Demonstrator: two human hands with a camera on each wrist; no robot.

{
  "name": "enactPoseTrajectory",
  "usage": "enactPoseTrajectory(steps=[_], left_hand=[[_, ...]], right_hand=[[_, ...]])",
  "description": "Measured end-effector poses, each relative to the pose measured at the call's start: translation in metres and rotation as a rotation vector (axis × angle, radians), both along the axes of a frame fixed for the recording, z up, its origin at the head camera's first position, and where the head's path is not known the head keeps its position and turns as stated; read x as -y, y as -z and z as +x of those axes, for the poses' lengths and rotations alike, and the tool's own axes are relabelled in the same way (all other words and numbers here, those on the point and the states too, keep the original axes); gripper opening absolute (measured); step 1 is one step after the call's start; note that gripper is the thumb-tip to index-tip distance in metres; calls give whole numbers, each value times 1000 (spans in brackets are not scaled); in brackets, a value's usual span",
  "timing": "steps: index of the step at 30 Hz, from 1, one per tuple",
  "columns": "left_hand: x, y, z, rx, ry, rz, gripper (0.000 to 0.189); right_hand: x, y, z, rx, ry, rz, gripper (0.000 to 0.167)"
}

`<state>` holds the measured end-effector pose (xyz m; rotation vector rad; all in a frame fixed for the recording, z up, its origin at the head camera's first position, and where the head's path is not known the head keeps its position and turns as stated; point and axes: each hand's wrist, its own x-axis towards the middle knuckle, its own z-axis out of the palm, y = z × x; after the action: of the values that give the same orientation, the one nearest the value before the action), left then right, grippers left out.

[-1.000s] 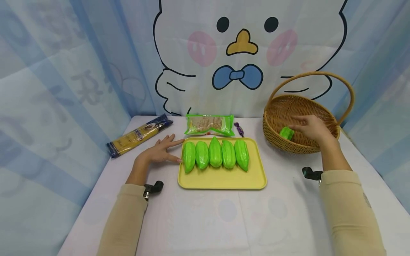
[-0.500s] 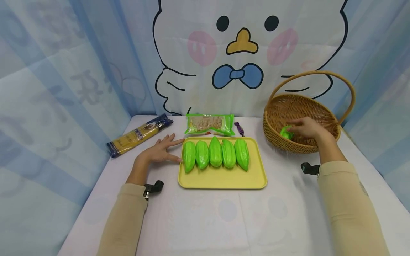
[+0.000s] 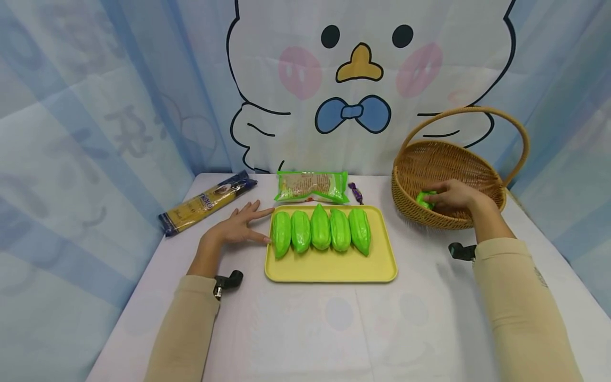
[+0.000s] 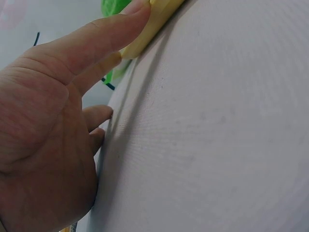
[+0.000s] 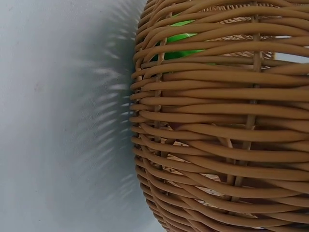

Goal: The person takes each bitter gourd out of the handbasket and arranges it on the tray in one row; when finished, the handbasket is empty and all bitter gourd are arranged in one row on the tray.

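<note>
On the yellow tray lies a row of several shiny green ribbed fruits, shaped like star fruits. My left hand is at the tray's left edge with fingers spread, the thumb and index fingertips right at the rim. In the left wrist view, this hand shows its thumb at the tray's edge. Inside the wicker basket, my right hand grips another green ribbed fruit, mostly covered by the fingers. The right wrist view shows the basket wall, with green fruit glimpsed through it.
Behind the tray lies a green-edged clear packet, with a purple wrapped candy beside it. A gold and blue packet lies at the back left. The basket's tall handle arches over its opening. A printed curtain hangs behind the table.
My right hand has lowered into the basket, and its fingers have closed round the green fruit there. The left hand and the tray have stayed in place.
</note>
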<state>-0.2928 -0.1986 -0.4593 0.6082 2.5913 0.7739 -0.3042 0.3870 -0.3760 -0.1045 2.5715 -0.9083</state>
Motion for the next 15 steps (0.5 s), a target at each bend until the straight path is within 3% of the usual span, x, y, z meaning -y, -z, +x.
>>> enactPoseTrajectory(steps=[15], left_hand=[[0,0,0,16,-5,-6,97]], right_hand=[[2,-1,4,-34,89,-44,64]])
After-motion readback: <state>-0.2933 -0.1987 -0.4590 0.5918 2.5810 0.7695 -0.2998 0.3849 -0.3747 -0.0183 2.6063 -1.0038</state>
